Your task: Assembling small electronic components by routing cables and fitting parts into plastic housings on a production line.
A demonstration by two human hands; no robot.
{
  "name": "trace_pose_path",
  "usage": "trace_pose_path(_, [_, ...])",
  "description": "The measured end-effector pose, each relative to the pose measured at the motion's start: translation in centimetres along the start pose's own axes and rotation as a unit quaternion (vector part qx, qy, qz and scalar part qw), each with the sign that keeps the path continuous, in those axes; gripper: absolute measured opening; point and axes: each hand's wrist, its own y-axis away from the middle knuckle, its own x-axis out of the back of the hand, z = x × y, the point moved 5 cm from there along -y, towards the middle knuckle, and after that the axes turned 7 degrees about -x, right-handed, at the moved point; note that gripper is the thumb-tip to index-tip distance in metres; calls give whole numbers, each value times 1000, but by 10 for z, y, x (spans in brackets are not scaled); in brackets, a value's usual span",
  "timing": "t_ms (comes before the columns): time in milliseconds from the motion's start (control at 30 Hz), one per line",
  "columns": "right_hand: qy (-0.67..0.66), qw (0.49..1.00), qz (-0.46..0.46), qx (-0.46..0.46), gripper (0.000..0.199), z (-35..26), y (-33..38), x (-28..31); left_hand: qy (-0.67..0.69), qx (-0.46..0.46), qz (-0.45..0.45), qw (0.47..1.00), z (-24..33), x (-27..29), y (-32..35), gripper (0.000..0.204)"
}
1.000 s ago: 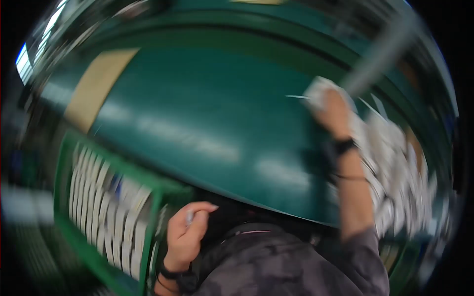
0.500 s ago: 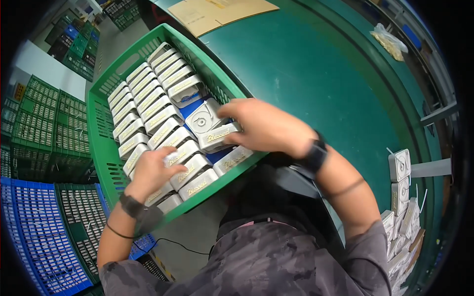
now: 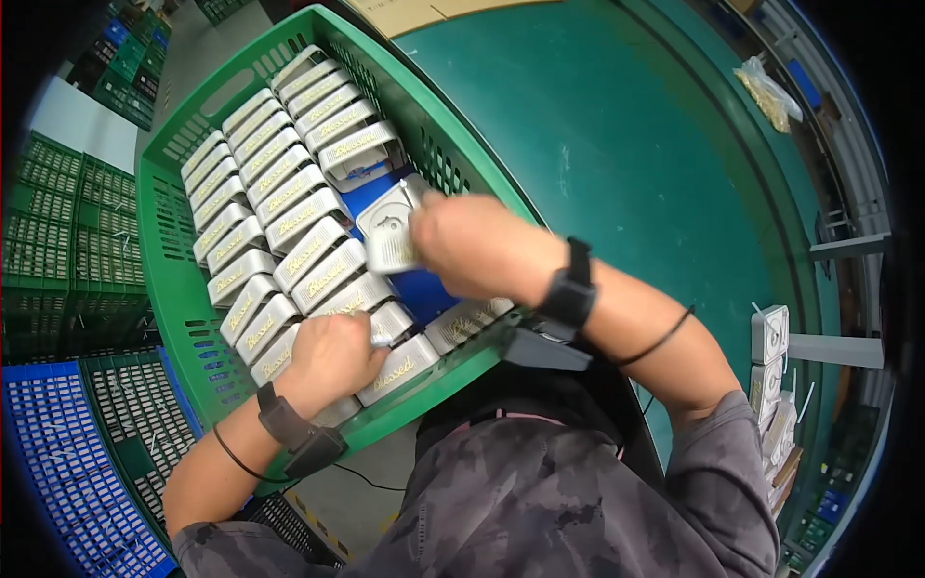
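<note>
A green plastic crate [image 3: 157, 226] in front of me holds rows of white plastic casings [image 3: 289, 226] with raised gold lettering on their edges. My right hand [image 3: 477, 246], smeared by motion, is closed at the right edge of one loose white casing [image 3: 388, 223]. That casing lies tilted, its square face with a round recess turned up, over a blue sheet [image 3: 424, 294] in the crate. My left hand [image 3: 332, 354] is closed low over the casings near the crate's front rim. A small whitish piece shows at its fingertips; its kind is unclear.
The crate borders a green work table [image 3: 578, 164] with flat cardboard [image 3: 409, 12] at its far edge. More white casings [image 3: 769, 356] are stacked at the right, near a grey metal bracket [image 3: 838, 351]. Green crates [image 3: 92, 231] and blue crates [image 3: 67, 453] stand at the left.
My left hand has moved right and its fingers have closed. The right hand has shifted slightly left, and the casing by it has turned, its lettered edge no longer showing. The whole view has shifted.
</note>
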Motion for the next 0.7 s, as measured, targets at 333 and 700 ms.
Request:
trace_pose_path(333, [-375,888,236,-124,42,140,150,116,165,76,77,980,-27,30,15,47])
trace_pose_path(700, [164,913,290,-233,41,156,205,67,261,81,146,951,-17,74,-11,43])
